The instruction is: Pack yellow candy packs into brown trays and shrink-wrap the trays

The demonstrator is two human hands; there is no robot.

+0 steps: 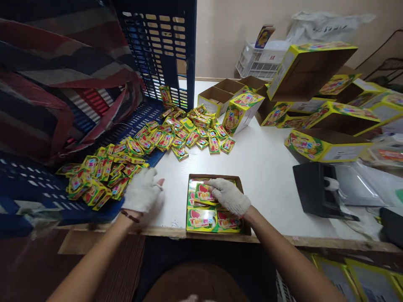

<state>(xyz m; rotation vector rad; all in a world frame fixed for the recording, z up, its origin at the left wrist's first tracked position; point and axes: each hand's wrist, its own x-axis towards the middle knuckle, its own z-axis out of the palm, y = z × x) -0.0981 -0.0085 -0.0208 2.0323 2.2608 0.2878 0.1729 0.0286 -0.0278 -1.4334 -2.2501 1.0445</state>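
My right hand (pixel 230 195), in a white knit glove, grips a small yellow-green candy box (pixel 204 193) lettered TWINS, with a watermelon picture. It is over an open carton (pixel 188 201) at the table's front edge, where more such boxes (pixel 202 220) lie flat in rows. To the left, my left hand (pixel 141 191), gloved too, has its fingers apart with nothing visible in them. It is beside a loose heap of the same candy boxes (pixel 102 167). The heap spreads from a tipped blue crate (pixel 185 37) onto the white table (pixel 261 167).
Several open display cartons (pixel 311 144) stand and lie at the back right, one stacked on others. A black tape dispenser (pixel 315 188) sits at the right. A striped woven bag (pixel 63 63) lies inside the blue crate. Behind is a white crate (pixel 261 58).
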